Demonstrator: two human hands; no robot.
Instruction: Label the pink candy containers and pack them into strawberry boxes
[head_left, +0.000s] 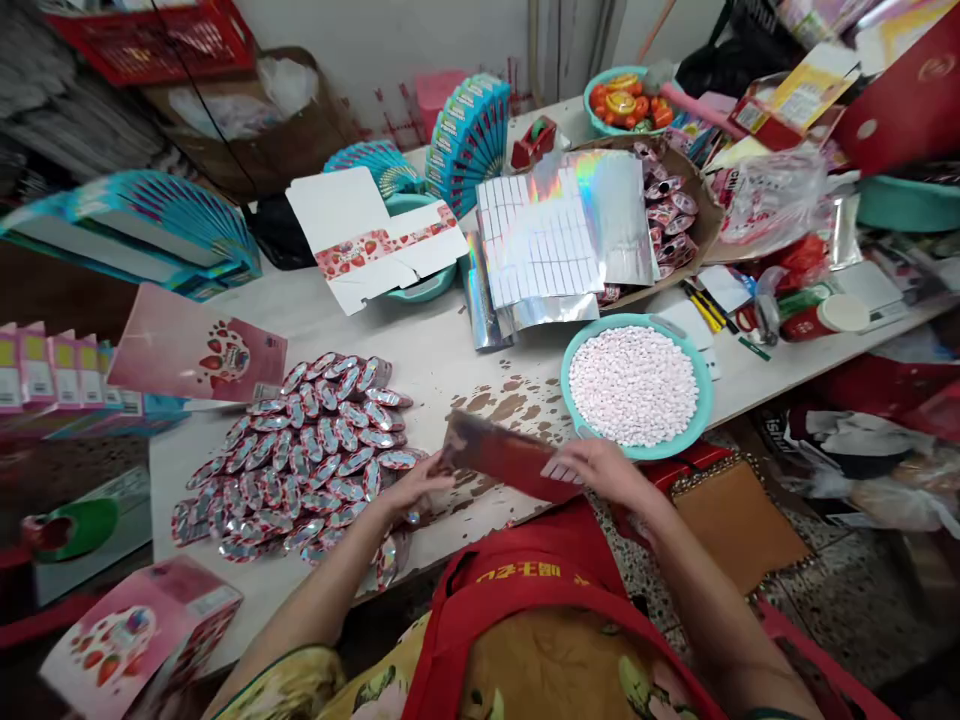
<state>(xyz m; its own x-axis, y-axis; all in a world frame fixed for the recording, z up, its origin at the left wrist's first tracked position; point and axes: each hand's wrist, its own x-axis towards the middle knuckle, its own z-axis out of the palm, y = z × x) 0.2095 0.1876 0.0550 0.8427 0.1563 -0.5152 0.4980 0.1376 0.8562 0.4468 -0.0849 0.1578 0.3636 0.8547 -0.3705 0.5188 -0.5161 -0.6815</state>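
Note:
A flat, dark red printed carton (506, 455) hangs tilted above the front edge of the table, slightly blurred. My right hand (606, 468) grips its right end, beside small white printed panels. At its left end, my left hand (417, 486) has its fingers closed against the edge; part of the grip is hidden. Left of that hand lies a wide heap of small foil-wrapped packs (319, 440) with red and pink print. Near my right hand stands a turquoise basin (705, 400) full of pale pink-white small pieces (634, 385).
Sheets of silvery labels (540, 240) lie at the table's middle back, beside an open carton of packs (675, 215). An opened white strawberry box (352, 225) rests over another basin (431, 288). Pink boxes (199, 345) (142, 635) stand left. Pens (709, 305) and clutter lie right.

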